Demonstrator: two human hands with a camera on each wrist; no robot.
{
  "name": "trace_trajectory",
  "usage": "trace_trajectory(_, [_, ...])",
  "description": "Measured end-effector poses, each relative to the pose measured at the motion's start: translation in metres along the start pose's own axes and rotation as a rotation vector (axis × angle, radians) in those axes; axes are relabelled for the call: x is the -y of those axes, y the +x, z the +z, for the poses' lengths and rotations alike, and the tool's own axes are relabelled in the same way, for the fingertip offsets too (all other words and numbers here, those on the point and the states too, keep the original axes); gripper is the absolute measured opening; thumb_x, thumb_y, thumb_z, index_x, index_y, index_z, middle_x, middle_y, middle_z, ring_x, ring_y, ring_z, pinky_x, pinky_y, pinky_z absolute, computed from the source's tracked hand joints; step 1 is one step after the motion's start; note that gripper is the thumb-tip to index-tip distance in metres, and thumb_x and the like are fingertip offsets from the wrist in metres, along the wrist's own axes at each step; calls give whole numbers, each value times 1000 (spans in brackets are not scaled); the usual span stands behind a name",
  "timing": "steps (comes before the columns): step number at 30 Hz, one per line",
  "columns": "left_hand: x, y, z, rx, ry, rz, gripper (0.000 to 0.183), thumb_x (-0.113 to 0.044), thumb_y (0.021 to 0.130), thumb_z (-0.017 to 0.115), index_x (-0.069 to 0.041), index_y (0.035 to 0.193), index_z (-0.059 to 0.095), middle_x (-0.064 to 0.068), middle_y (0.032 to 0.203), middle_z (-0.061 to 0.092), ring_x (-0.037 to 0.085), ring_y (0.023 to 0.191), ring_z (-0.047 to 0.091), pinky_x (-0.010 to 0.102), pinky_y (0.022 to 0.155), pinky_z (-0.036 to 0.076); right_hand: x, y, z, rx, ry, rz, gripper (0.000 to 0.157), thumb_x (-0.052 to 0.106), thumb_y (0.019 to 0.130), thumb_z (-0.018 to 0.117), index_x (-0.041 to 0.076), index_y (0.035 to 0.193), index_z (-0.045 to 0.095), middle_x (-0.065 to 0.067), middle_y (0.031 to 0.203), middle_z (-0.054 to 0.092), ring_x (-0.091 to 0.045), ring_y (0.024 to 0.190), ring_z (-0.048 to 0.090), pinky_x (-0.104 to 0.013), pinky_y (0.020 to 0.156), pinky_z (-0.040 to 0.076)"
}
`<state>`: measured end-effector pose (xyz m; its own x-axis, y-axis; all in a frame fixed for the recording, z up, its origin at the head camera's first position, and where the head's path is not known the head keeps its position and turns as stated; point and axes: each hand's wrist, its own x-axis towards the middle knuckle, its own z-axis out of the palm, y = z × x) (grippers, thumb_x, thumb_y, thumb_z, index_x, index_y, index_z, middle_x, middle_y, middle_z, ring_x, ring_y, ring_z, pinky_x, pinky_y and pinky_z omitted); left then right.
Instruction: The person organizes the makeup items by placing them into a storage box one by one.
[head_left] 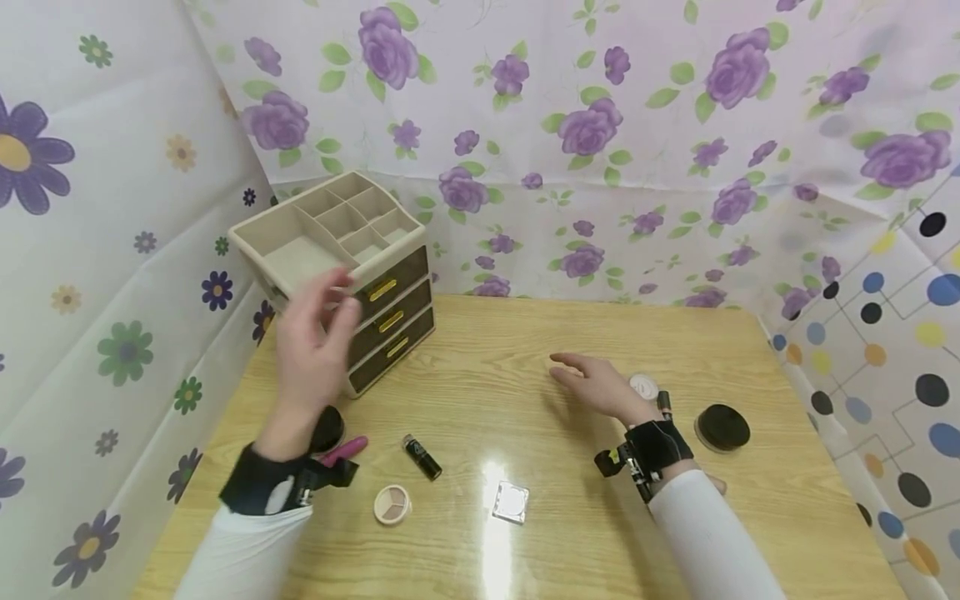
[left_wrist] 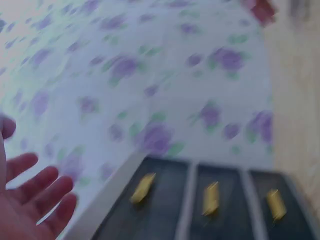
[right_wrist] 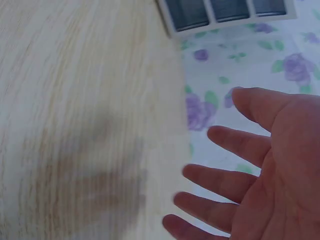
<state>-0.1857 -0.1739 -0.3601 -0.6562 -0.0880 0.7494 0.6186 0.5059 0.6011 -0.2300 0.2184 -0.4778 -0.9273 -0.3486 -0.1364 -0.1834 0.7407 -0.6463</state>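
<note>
My left hand (head_left: 311,350) is raised by the front corner of a cream cosmetics organizer (head_left: 300,258), fingers loosely bent and holding nothing. The organizer has an open compartment top and three dark drawers (head_left: 392,321) with gold handles. In the left wrist view the left hand (left_wrist: 35,200) is beside the drawer fronts (left_wrist: 210,200). My right hand (head_left: 596,387) hovers over the table with fingers extended and nothing in them; its spread fingers also show in the right wrist view (right_wrist: 250,165). Nearest it lies a white round compact (head_left: 643,386).
On the wooden table (head_left: 480,375) lie a black tube (head_left: 422,457), a three-shade round palette (head_left: 392,505), a clear square case (head_left: 511,502) and a pink tube (head_left: 347,450). A dark round item (head_left: 327,427) is partly behind the left wrist. A black-lidded jar (head_left: 722,427) stands right.
</note>
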Motion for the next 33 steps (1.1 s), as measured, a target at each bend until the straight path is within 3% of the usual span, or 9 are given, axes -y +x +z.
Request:
trace_trajectory(3, [5, 8, -19, -210, 40, -154, 36, -2, 91, 59, -1, 127, 60, 12, 116, 57, 17, 95, 50, 20, 76, 40, 2, -6, -3, -2, 21, -19, 48, 43, 105, 47, 17, 145, 49, -13, 145, 49, -35, 129, 45, -58, 105, 38])
trace_trajectory(5, [13, 11, -26, -282, 75, -284, 43, -7, 91, 61, -7, 134, 54, 5, 123, 48, 14, 102, 44, 23, 81, 37, 1, -10, -4, -11, 30, -16, 47, 44, 105, 47, 18, 145, 50, -11, 144, 51, -32, 128, 46, -56, 105, 39])
trace_trajectory(7, [22, 11, -31, -291, 103, -414, 57, -18, 91, 66, -12, 143, 43, 2, 135, 38, 12, 117, 37, 27, 93, 34, 0, -13, -4, -17, 40, -7, 48, 46, 104, 47, 20, 144, 51, -9, 144, 52, -30, 128, 47, -55, 105, 40])
trace_trajectory(11, [37, 8, -33, -187, 68, -617, 85, -35, 91, 68, -17, 157, 18, 2, 158, 12, 10, 140, 12, 35, 116, 18, -1, -16, -2, -6, 69, 7, 49, 51, 103, 47, 23, 143, 51, -9, 142, 53, -29, 127, 48, -55, 103, 41])
trace_trajectory(13, [42, 8, -32, -132, 6, -653, 88, -36, 93, 66, -17, 159, 11, 5, 160, 7, 11, 142, 7, 38, 118, 13, -1, -16, -1, 7, 80, 14, 52, 54, 102, 47, 24, 143, 51, -9, 143, 53, -29, 127, 48, -54, 104, 41])
trace_trajectory(15, [45, 8, -29, -101, -66, -662, 85, -33, 96, 63, -18, 159, 9, 6, 160, 9, 13, 142, 11, 39, 118, 15, -2, -16, 1, 20, 87, 18, 55, 58, 101, 46, 24, 144, 51, -9, 143, 53, -29, 126, 49, -54, 103, 42])
trace_trajectory(19, [44, 11, -24, -94, -144, -660, 76, -26, 99, 56, -19, 159, 9, 7, 159, 16, 13, 140, 20, 35, 118, 18, -3, -17, 2, 29, 103, 29, 59, 61, 99, 46, 23, 144, 51, -10, 143, 52, -29, 126, 49, -54, 103, 42])
trace_trajectory(27, [20, 19, -23, -92, -226, -634, 59, -12, 102, 45, -16, 156, 24, 10, 155, 28, 16, 137, 28, 35, 117, 22, -5, -16, 2, 44, 124, 23, 51, 51, 103, 47, 22, 145, 49, -10, 145, 50, -30, 128, 47, -55, 103, 41])
trace_trajectory(33, [30, 18, -27, -22, -257, -687, 52, -14, 103, 43, -15, 154, 31, 11, 151, 36, 19, 133, 35, 43, 115, 28, -1, -15, 2, 42, 113, 6, 53, 54, 102, 46, 24, 145, 49, -9, 145, 50, -30, 128, 47, -56, 103, 41])
